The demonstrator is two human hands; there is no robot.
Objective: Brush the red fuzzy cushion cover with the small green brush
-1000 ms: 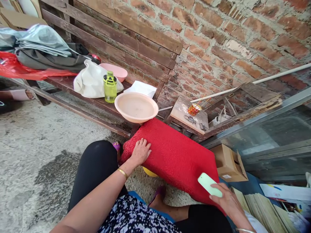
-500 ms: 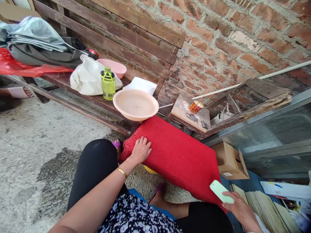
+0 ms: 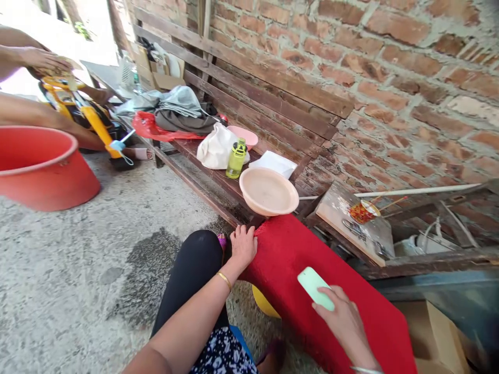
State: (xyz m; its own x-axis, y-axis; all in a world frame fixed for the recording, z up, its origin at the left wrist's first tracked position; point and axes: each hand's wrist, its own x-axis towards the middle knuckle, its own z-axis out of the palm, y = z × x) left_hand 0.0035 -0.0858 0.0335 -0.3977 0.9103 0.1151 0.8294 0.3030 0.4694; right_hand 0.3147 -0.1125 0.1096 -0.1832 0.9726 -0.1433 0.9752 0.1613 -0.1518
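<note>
Holds pale-green block (image 3: 310,281) clamped in right hand (image 3: 345,317) over red cloth (image 3: 353,270); rests left hand (image 3: 244,246) at cloth's ten o'clock edge, grip impossible to tell.

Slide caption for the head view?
Right hand holds a pale-green rounded oblong object over draped red cloth; left hand at the cloth's edge.

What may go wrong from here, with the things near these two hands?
The right hand holds the light green object by one end, so it might slip out of the fingers.

The basin sits at the end of the bench, close to the left hand; a knock could tip it.

The left hand is at the edge of the red cloth; a pull might shift the cloth.
</note>
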